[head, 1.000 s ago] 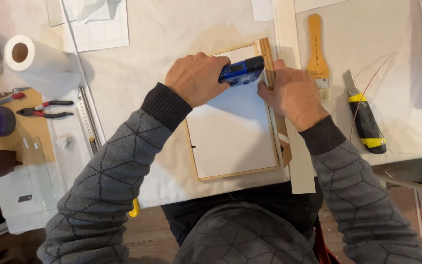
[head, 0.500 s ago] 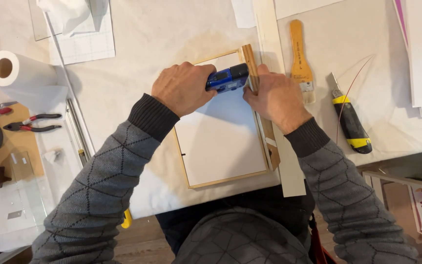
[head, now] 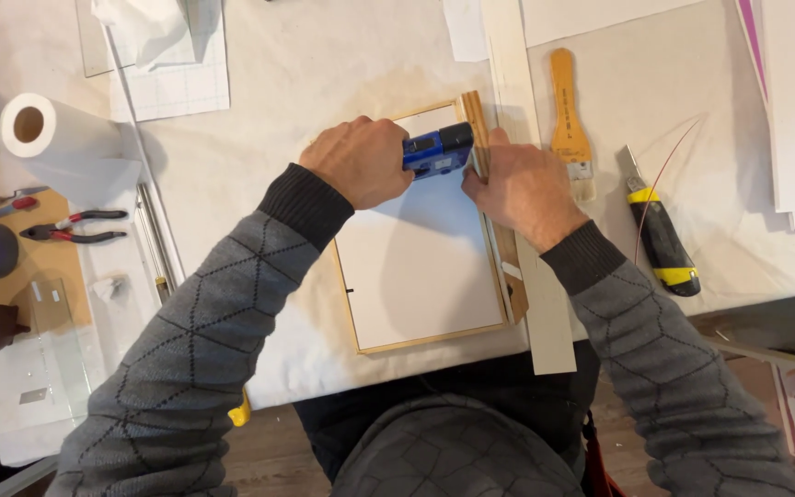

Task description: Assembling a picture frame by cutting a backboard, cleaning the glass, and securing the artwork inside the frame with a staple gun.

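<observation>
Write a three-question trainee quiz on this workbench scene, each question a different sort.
1. True or false: the left hand grips a blue tool.
2. Multiple choice: beside the paintbrush lies a) scissors b) utility knife c) hammer.
3. Fill in: the right hand presses on the wooden ___.

Key: 1 true; 2 b; 3 frame.

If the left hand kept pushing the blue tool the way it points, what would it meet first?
The left hand aims the blue tool rightward; its nose already looks to meet the frame's right rail, with the right hand just beyond.
</observation>
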